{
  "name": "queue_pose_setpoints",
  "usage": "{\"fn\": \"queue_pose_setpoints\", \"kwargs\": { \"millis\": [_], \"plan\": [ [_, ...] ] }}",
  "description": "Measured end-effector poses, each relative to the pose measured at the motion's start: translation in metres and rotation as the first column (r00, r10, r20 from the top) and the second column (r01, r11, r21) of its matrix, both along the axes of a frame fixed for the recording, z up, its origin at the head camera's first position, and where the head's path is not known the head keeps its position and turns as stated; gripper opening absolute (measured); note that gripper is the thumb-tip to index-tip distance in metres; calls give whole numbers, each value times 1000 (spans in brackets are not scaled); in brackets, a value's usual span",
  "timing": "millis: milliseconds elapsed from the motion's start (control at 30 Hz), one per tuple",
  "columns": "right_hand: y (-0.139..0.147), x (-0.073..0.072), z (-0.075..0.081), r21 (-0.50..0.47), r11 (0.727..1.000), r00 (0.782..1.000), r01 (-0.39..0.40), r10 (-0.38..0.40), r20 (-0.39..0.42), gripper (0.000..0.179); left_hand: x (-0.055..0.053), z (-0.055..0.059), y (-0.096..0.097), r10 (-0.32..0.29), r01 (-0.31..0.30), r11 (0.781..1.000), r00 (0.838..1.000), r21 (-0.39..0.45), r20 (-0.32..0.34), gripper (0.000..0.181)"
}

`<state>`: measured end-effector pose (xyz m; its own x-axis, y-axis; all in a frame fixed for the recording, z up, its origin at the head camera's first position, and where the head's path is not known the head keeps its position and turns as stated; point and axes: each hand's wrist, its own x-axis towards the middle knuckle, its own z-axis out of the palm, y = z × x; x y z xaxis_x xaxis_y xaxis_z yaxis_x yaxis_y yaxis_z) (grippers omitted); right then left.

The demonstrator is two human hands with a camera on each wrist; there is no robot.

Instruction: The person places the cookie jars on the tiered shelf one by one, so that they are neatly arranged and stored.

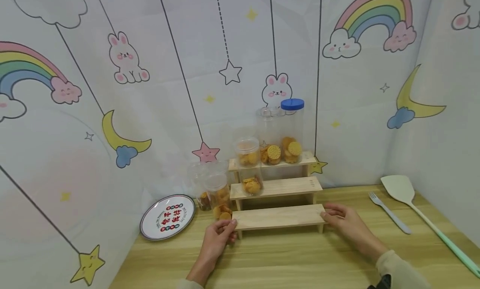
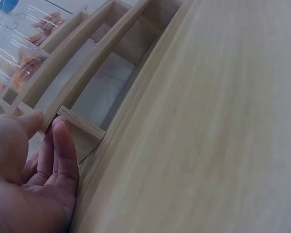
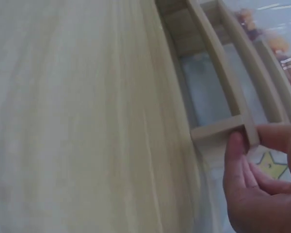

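A stepped wooden display rack [image 1: 279, 216] with three tiers stands against the back cloth. Its lowest tier is gripped at both ends. My left hand [image 1: 218, 239] pinches the left end, thumb above and fingers beneath the board [image 2: 94, 73], beside the short leg. At the opposite end my right hand [image 1: 350, 224] pinches the board [image 3: 223, 73] the same way. Nothing stands on that lowest board. A clear jar of cookies [image 1: 252, 184] is on the middle tier. Up on the top tier are a blue-lidded jar [image 1: 292, 149] and another clear jar [image 1: 268, 130].
Two clear cookie jars [image 1: 221, 197] stand on the table by the rack's left side, one partly behind the other. A white plate with red lettering [image 1: 153, 218] leans further left. To the right lie a fork [image 1: 390, 214] and a long-handled spatula [image 1: 431, 222].
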<state>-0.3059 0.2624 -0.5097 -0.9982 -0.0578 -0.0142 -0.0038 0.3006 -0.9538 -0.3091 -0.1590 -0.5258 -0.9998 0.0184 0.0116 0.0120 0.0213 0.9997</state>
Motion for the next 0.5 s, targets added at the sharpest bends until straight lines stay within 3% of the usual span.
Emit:
{"fn": "queue_pose_setpoints", "kwargs": {
  "millis": [133,500],
  "plan": [
    [-2,0,3,-38,999,1000,-7,8,30,73,1,0,1,6,-6,1000,1000,0,-5,42],
    [0,0,10,12,1000,998,-22,21,52,71,0,2,-10,-2,2,998,1000,-68,-4,43]
  ]
}}
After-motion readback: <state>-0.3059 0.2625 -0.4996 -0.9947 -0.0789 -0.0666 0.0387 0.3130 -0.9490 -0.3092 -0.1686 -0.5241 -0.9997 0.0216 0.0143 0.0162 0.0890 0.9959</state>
